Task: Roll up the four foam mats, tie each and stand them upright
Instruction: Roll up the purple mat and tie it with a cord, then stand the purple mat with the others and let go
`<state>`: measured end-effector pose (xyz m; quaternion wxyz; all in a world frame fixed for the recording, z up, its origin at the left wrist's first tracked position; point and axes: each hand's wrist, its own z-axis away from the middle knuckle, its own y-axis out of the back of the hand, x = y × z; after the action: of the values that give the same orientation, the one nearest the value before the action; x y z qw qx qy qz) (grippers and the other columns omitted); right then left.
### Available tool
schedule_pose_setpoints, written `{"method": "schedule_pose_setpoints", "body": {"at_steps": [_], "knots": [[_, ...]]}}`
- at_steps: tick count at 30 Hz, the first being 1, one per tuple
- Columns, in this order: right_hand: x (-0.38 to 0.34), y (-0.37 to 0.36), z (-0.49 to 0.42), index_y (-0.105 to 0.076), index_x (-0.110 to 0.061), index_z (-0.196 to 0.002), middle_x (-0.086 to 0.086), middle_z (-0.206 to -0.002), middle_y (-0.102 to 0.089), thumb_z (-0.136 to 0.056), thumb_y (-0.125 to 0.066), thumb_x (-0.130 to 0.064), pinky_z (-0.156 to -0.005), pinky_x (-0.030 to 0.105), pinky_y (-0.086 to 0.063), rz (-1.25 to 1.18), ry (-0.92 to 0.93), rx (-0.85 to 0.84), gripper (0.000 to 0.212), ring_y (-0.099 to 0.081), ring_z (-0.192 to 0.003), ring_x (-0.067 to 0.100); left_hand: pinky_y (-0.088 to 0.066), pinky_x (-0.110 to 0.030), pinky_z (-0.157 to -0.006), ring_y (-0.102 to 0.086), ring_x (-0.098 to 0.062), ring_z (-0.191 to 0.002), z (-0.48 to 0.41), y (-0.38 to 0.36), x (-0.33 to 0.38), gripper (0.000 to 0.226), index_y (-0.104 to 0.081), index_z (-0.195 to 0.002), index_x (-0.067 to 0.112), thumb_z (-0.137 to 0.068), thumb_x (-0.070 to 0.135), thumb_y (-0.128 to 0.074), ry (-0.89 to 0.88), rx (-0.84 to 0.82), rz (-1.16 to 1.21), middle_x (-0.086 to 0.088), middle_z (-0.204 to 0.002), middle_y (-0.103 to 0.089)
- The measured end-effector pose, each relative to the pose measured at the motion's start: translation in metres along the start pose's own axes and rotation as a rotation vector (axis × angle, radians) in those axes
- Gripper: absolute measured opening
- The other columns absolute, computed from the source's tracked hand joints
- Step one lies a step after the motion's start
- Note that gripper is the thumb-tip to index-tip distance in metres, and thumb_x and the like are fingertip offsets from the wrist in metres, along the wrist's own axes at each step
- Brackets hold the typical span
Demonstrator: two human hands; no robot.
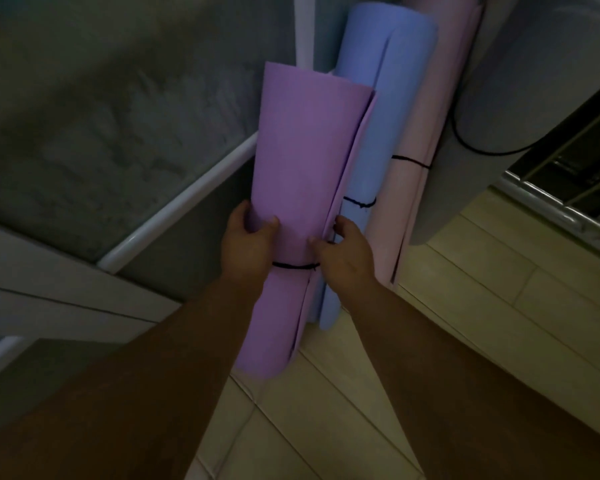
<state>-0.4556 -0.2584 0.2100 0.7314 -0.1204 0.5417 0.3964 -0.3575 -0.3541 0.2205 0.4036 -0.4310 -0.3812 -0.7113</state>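
A rolled purple mat (305, 161) stands upright on the floor, with a black string (293, 266) tied round its middle. My left hand (248, 242) grips its left side, thumb on the front. My right hand (343, 252) holds its right edge at the loose flap. Behind it stand a rolled blue mat (378, 116), a rolled pink mat (430, 109) and a rolled grey mat (520, 81), each tied with black string.
A grey upholstered panel (101, 116) with a white tube frame (184, 202) rises on the left. Pale tiled floor (465, 306) stretches to the right. A metal-edged dark threshold (568, 202) lies at the far right.
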Motion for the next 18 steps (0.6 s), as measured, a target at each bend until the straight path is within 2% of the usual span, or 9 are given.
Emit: {"method": "schedule_pose_setpoints", "body": {"at_steps": [3, 5, 7, 9, 14, 18], "knots": [[-0.006, 0.006, 0.01, -0.036, -0.009, -0.149, 0.005, -0.145, -0.047, -0.096, -0.06, -0.014, -0.063, -0.01, -0.029, 0.013, 0.002, 0.018, 0.058, -0.044, -0.107, 0.004, -0.045, -0.029, -0.096, -0.051, -0.011, -0.115, 0.01, 0.006, 0.012, 0.064, -0.037, -0.148, 0.018, -0.09, 0.016, -0.065, 0.02, -0.034, 0.029, 0.004, -0.134, -0.051], [-0.011, 0.01, 0.019, -0.036, -0.008, -0.149, 0.004, -0.136, -0.051, -0.097, -0.059, -0.012, -0.059, -0.01, -0.028, 0.006, -0.004, 0.026, 0.057, -0.044, -0.098, 0.003, -0.047, -0.035, -0.101, -0.055, -0.015, -0.117, 0.018, 0.011, 0.016, 0.063, -0.04, -0.146, 0.02, -0.089, 0.017, -0.066, 0.026, -0.074, 0.04, 0.005, -0.129, -0.053], [-0.016, 0.014, 0.031, -0.036, -0.007, -0.148, -0.001, -0.11, -0.053, -0.097, -0.057, -0.009, -0.057, -0.009, -0.03, -0.01, -0.01, 0.044, 0.055, -0.045, -0.076, 0.0, -0.048, -0.043, -0.102, -0.057, -0.019, -0.118, 0.026, 0.017, 0.02, 0.062, -0.042, -0.144, 0.02, -0.087, 0.019, -0.067, 0.024, -0.113, 0.017, 0.005, -0.131, -0.055], [-0.02, 0.018, 0.045, -0.038, -0.007, -0.146, -0.006, -0.093, -0.045, -0.097, -0.056, -0.005, -0.056, -0.006, -0.032, -0.034, -0.019, 0.065, 0.052, -0.041, -0.065, -0.006, -0.047, -0.047, -0.102, -0.058, -0.021, -0.118, 0.034, 0.023, 0.023, 0.067, -0.043, -0.144, 0.02, -0.082, 0.023, -0.068, 0.037, -0.142, 0.011, 0.0, -0.134, -0.057], [-0.036, 0.023, 0.088, -0.047, -0.009, -0.141, -0.022, -0.086, -0.044, -0.096, -0.059, -0.005, -0.059, -0.006, -0.033, -0.051, -0.001, 0.144, 0.046, -0.045, -0.064, -0.018, -0.048, -0.05, -0.101, -0.059, -0.023, -0.118, 0.055, 0.038, 0.026, 0.078, -0.05, -0.139, 0.029, -0.065, 0.045, -0.07, 0.046, -0.209, 0.027, -0.001, -0.135, -0.058], [-0.057, 0.028, 0.135, -0.051, -0.013, -0.138, -0.019, -0.096, -0.051, -0.096, -0.06, -0.009, -0.064, -0.006, -0.034, -0.055, 0.042, 0.225, 0.043, -0.047, -0.074, -0.017, -0.042, -0.046, -0.107, -0.05, -0.019, -0.128, 0.1, 0.054, 0.054, 0.066, -0.048, -0.138, 0.032, -0.077, 0.038, -0.071, 0.008, -0.26, 0.029, -0.002, -0.144, -0.048]]}}
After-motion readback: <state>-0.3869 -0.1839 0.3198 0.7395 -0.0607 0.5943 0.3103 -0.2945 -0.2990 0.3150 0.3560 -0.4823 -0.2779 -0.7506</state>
